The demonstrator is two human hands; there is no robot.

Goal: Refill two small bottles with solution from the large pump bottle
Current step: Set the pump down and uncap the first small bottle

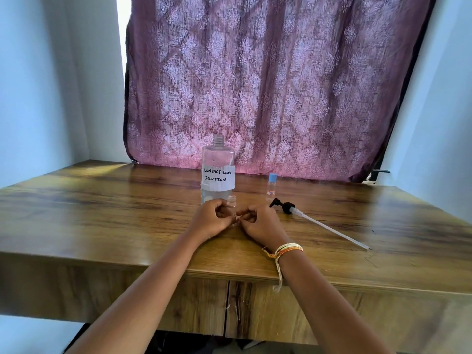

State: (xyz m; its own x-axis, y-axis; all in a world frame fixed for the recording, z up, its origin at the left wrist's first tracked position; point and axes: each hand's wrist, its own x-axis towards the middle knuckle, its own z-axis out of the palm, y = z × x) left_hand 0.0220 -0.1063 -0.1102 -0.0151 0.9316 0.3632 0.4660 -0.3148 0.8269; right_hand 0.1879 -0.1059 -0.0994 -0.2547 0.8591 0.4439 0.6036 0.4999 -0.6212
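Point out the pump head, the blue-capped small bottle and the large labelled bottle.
pump head [285, 207], head view, on its black collar.
blue-capped small bottle [271, 188], head view, on its clear body.
large labelled bottle [217, 175], head view, on its white label.

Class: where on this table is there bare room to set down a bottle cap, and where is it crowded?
Bare: the table left of the large bottle, and right of the pump. Crowded: around both hands, the open small bottle and the capped small bottle.

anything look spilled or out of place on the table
No spill shows. The pump lies loose on the table, its tube flat on the wood, so the big bottle stands open.
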